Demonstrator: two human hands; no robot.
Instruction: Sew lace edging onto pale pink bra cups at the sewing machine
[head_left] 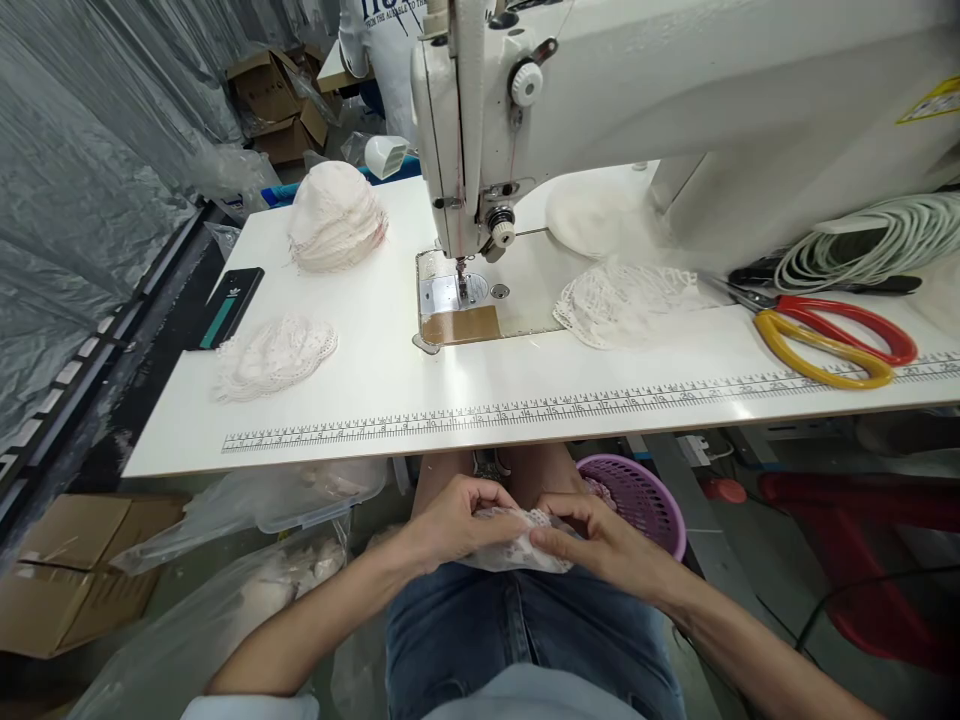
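A piece of white lace fabric (517, 545) lies bunched over my lap, below the front edge of the sewing table. My left hand (469, 520) pinches its left part between thumb and fingers. On the other side, my right hand (589, 535) grips the same lace with thumb and forefinger. Above my hands stands a white sewing machine (480, 110), its needle and presser foot over the metal plate with no cloth under them. More white lace pieces (626, 300) rest right of the needle, and another lace piece (277, 355) is at the table's left.
Scissors (832, 335) with red and yellow handles lie at the right, near coiled cord (870, 240). A stack of white cups (337, 215) and a dark phone-like object (231, 308) sit at the left. A purple basket (637, 500) stands under the table. Another person (382, 60) is behind.
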